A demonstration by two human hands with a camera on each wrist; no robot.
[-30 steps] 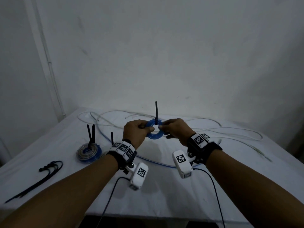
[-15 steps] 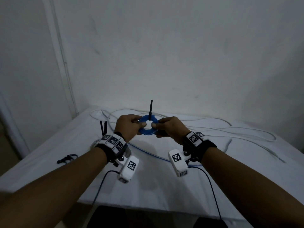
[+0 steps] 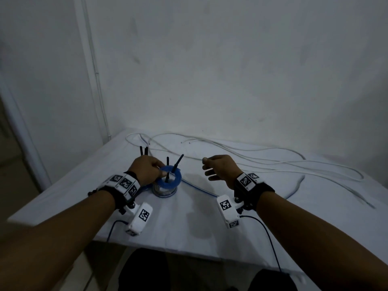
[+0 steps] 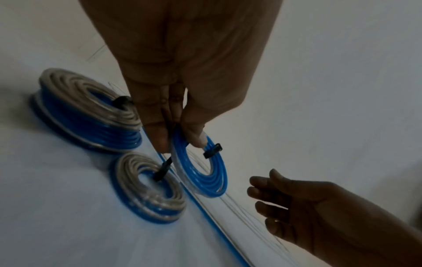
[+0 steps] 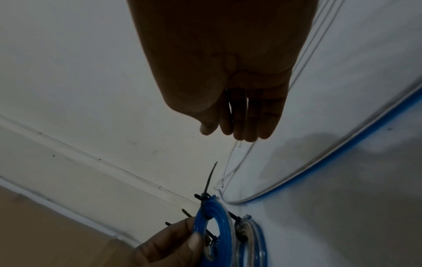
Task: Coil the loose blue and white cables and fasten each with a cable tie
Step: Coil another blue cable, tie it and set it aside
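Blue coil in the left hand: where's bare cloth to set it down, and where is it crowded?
The left hand pinches the tied blue coil above two finished coils, so that spot is crowded. Bare tablecloth lies along the near edge between the wrists, under the empty right hand. The far side and right are strewn with loose white cable; a blue cable runs between.

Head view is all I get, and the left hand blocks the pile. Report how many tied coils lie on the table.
Observer: Two, side by side on the table: a larger coil and a smaller coil.
Operator: Describe the grip on the third.
Observer: The left hand pinches the held coil by its rim, hanging on edge.
Operator: Check its tie.
Observer: The cable tie is closed round the held coil, with its head on the outer rim.
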